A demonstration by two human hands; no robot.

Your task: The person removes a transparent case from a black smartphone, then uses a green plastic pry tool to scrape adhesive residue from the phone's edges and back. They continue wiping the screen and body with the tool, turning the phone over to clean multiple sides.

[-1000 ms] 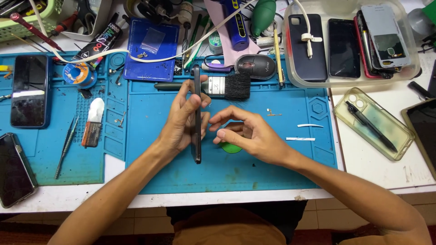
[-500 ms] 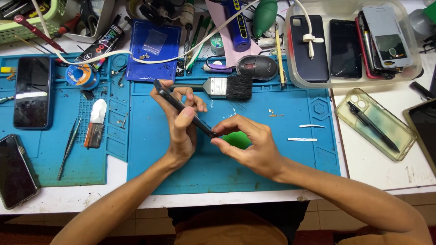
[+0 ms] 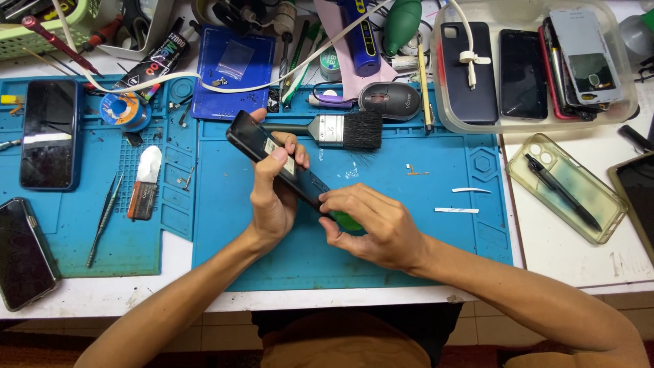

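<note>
The left hand [image 3: 272, 197] grips a dark phone [image 3: 276, 160], tilted above the blue mat [image 3: 422, 225]. The right hand [image 3: 375, 225] closes on the phone's lower end and on a green piece [image 3: 349, 222], possibly a pick. A brush [image 3: 340, 129] lies just beyond both hands.

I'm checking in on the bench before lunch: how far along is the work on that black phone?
Done: the black phone is off the blue mat, tilted up in the left hand. In hand: the right hand presses a green tool at the phone's lower end. Left: no panel looks separated; the brush and tweezers lie unused.
</note>
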